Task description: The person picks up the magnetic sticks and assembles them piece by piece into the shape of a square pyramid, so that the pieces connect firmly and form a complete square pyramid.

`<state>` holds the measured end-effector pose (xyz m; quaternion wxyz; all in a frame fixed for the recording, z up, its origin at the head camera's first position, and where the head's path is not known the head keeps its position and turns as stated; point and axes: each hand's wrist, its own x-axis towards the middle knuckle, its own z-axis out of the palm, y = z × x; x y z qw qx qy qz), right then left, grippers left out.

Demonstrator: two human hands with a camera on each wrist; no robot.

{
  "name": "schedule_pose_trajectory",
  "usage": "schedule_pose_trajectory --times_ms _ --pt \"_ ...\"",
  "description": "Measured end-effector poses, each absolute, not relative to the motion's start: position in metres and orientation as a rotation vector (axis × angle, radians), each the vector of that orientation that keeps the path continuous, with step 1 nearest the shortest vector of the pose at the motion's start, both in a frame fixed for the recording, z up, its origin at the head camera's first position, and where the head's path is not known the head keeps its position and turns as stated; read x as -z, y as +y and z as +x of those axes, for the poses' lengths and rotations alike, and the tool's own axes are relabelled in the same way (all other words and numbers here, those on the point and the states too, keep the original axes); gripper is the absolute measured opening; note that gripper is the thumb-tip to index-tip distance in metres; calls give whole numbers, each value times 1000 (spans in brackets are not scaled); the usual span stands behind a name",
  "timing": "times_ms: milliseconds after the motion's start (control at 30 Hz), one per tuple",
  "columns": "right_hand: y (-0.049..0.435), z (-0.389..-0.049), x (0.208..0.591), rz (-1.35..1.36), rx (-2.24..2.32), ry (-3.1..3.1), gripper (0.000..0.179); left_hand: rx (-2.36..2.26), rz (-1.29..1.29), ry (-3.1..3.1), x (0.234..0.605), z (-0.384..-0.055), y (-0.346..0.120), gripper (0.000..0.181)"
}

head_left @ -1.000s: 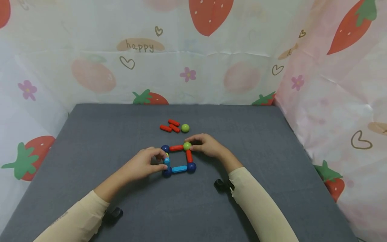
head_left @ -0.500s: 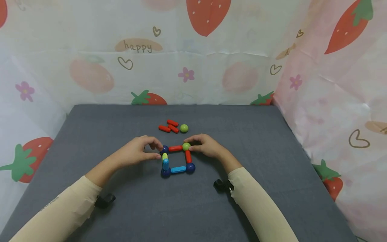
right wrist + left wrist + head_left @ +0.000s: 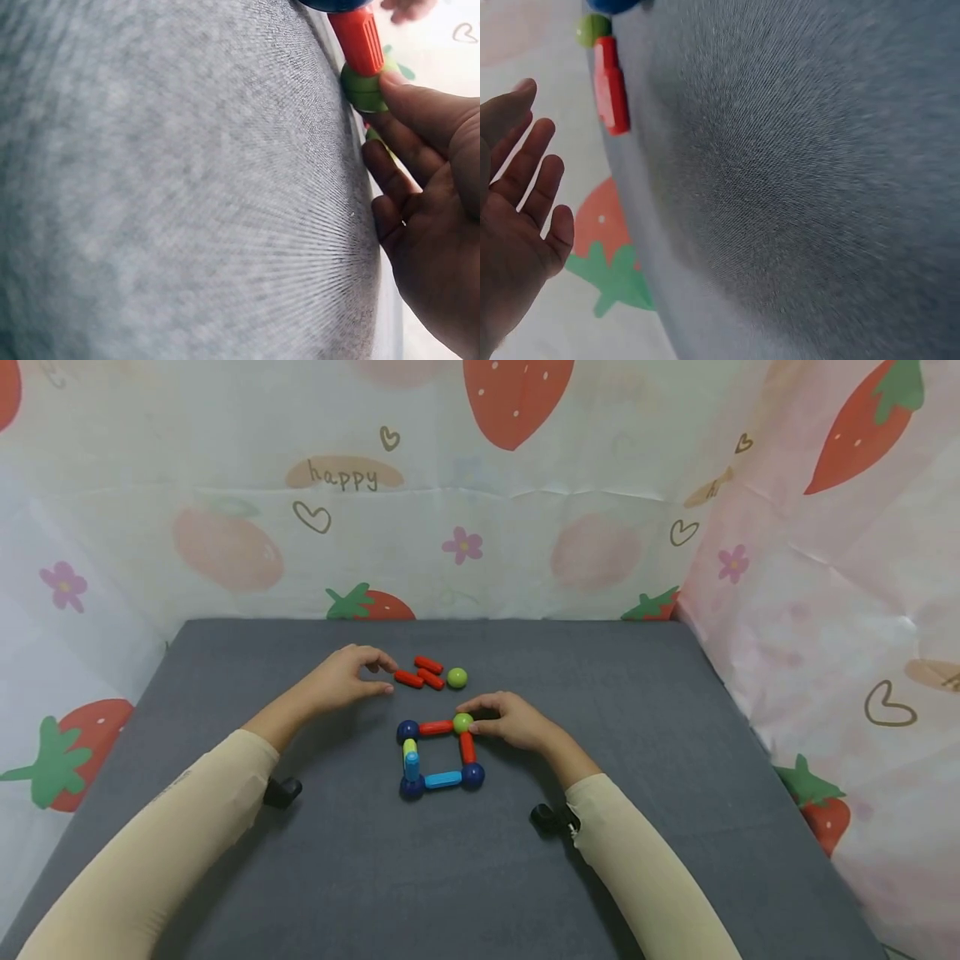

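Worktop [image 3: 480,877], near: four-sided toy frame [image 3: 443,780], loop apparently closed. Blue stick [image 3: 412,766] upright at near left corner; none on the other three. Far right: right hand [image 3: 512,721], fingers pinching green corner ball [image 3: 463,722]. Farther: left hand [image 3: 335,681], fingers loosely parted, nothing held, just beside three loose red sticks [image 3: 431,679]. Spare green ball [image 3: 457,677] to their right. These four seem unused, so perhaps half built.

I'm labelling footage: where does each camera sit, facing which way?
Head: worn on the head, facing forward and down at a rod-and-ball frame; left hand, right hand, sleeves show.
Left wrist: worn there, facing red rods; left hand shows.
Right wrist: worn there, facing the pinched green ball; right hand shows.
Head and right wrist share that ball.
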<state>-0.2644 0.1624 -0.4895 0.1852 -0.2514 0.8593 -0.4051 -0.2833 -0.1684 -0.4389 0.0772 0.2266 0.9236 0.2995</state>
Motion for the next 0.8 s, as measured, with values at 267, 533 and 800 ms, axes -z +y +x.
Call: schedule_pose_trajectory --times_ms 267,533,800 --pt "164 -265 488 -719 1134 2422 34 -800 688 2778 453 -311 -161 38" --pt "163 -265 488 -699 1144 2414 34 -738 641 2793 464 -324 -155 37" --pt "163 -264 489 -704 1155 2415 34 -716 622 2777 475 -330 -147 34"
